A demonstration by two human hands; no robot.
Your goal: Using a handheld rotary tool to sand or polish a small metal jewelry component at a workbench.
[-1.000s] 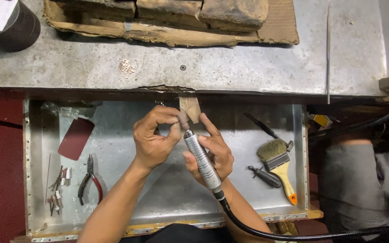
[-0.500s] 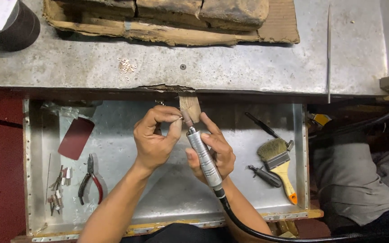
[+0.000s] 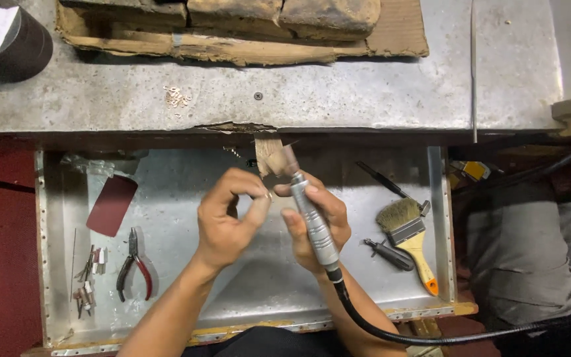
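My right hand grips a silver rotary handpiece on a black flexible shaft; its tip points up at the wooden bench pin that juts from the bench edge. My left hand is curled beside it, with thumb and fingers pinched on a small piece at the pin. The piece is too small to make out. Both hands hover over the metal tray.
The tray holds red-handled pliers, several small bits, a dark red sandpaper piece, a yellow-handled brush and black tools. Above lies the metal benchtop with wooden blocks. Another person sits at right.
The handpiece and my right hand have shifted slightly right and upward against the pin. My left hand stays pinched by the pin.
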